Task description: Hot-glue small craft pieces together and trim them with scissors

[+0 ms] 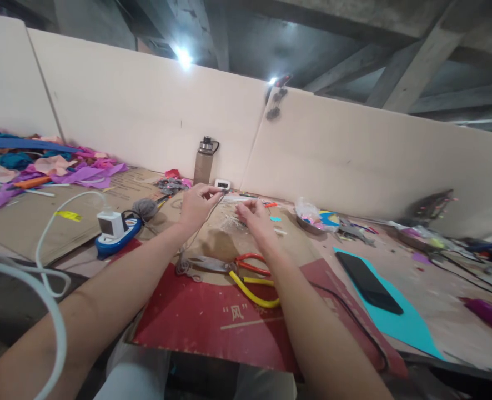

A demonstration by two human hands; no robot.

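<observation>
My left hand [199, 206] is raised over the work board, thumb and fingertips pinched on a thin grey yarn strand [192, 239]. The strand hangs from the fingertips and runs down to a loose curl of yarn [183, 266] on the board. My right hand [255, 216] is a short way to the right, fingers pressed together; whatever they may hold is too small to make out. Below both hands lie scissors [212, 263] with one red and one yellow handle loop. A grey yarn ball [145, 208] rests left of my left hand.
A blue power strip [119, 238] with a white charger [111, 224] and cable stands at left, near coloured scraps [50, 161]. A bottle [203, 162] stands by the partition. At right are a phone [369, 282] on turquoise sheet and a bowl [312, 225]. A black cord crosses the board.
</observation>
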